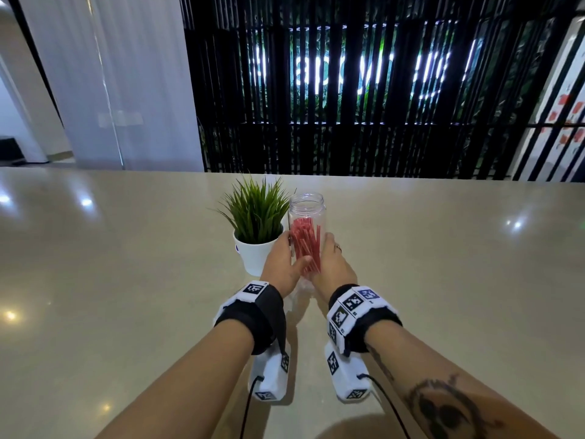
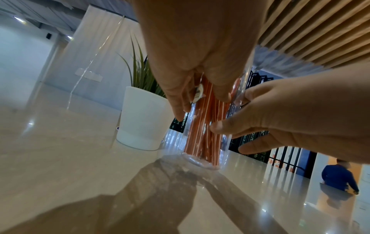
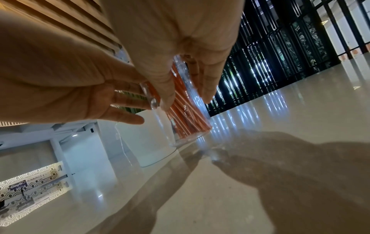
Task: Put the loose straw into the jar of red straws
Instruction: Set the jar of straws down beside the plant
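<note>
A clear open jar (image 1: 308, 210) packed with red straws (image 1: 305, 239) stands upright on the beige table (image 1: 126, 280), just beyond my wrists. My left hand (image 1: 285, 258) holds its left side, thumb across the front and fingers spread on the far side. My right hand (image 1: 332, 258) holds the right side, and the left wrist view shows its thumb (image 2: 216, 126) on the glass. The jar's base (image 2: 200, 161) sits on the tabletop. I see no loose straw on the table or in either hand.
A small green plant in a white pot (image 1: 253, 256) stands right against the jar's left, behind my left hand. Black slatted screens rise past the table's far edge. A person in blue (image 2: 338, 175) walks far off to the right.
</note>
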